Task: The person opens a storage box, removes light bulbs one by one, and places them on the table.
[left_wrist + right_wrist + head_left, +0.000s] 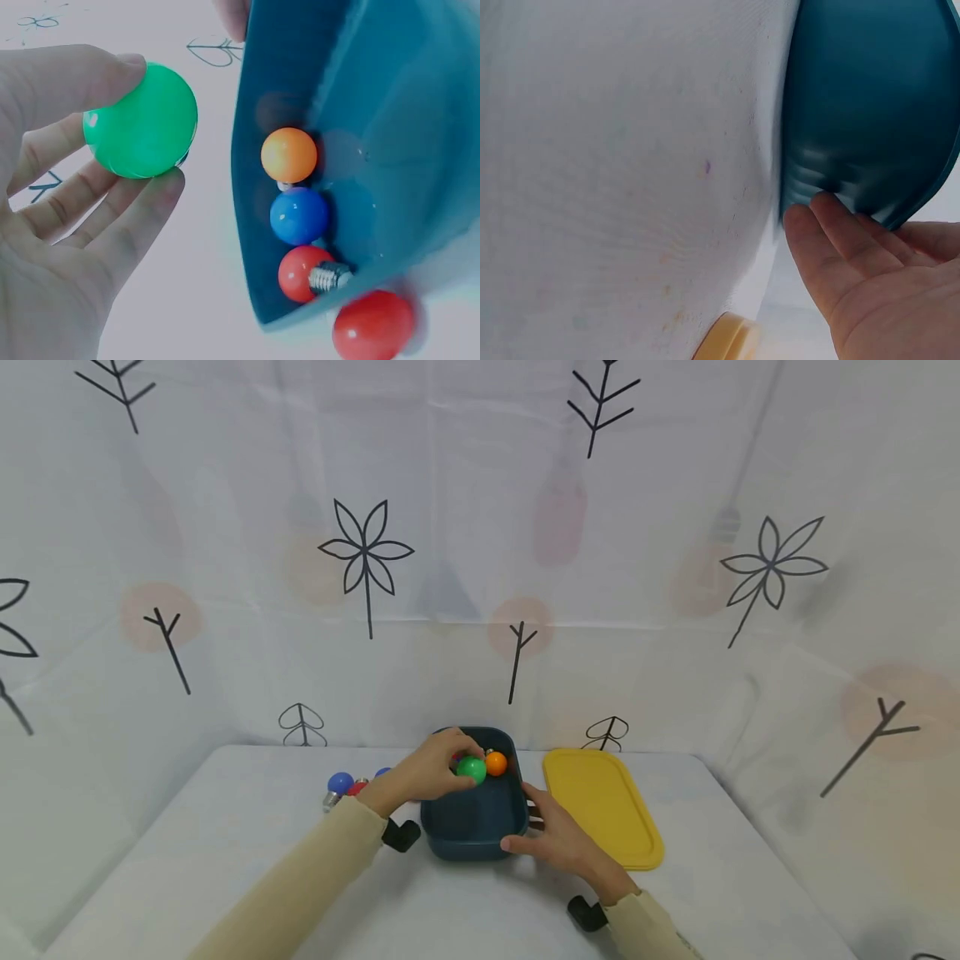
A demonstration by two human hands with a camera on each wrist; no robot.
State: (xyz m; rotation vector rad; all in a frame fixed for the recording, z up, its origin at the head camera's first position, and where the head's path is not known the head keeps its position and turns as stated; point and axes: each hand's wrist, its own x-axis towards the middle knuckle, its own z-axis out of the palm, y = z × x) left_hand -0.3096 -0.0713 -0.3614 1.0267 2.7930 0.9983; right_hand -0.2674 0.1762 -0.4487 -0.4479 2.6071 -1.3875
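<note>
Between the thumb and fingers of my left hand (429,767) is a green light bulb (472,769), held over the far half of a dark blue plastic box (474,850) in the head view. Its metal base is mostly hidden. Inside the box, the left wrist view shows an orange bulb (289,155), a blue bulb (300,216) and a red bulb (300,274) in a row along one end. My right hand (562,837) rests against the box's right side, fingers fairly straight along the outer wall and thumb by the near right corner.
A yellow lid (600,810) lies on the white-covered table (495,918) just right of the box. Left of the box, partly behind my left arm, are loose bulbs, among them a blue bulb (341,783) and a red bulb (357,787). A patterned cloth (465,568) hangs behind.
</note>
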